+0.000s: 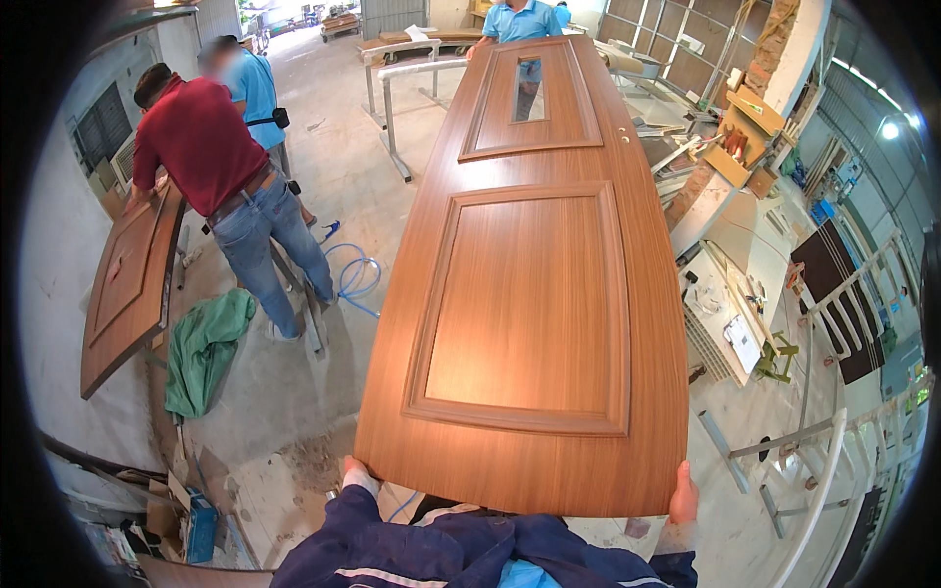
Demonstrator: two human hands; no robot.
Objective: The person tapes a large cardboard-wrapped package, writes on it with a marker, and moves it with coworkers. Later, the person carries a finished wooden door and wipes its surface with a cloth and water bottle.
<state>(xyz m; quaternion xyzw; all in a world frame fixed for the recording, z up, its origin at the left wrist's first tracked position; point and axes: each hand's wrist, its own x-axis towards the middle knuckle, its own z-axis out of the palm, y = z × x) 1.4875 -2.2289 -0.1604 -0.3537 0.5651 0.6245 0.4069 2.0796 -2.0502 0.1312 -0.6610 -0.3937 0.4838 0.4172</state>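
Left of frame: two co-workers (211,142) beside tilted wood panel (142,265); green cloth (208,343) and coiled blue hose (359,263) on floor (304,392). Metal stand (421,69) at upper centre. Brown door (529,304) fills centre, blocking your view of floor below. Your left hand (360,476) curled on lower-left corner, right hand (683,495) on lower-right; both partly closed on door, some fingers hidden. Count: one door in your hands, two moulded frames (619,323), one window (529,93), one far co-worker (518,22) at top.
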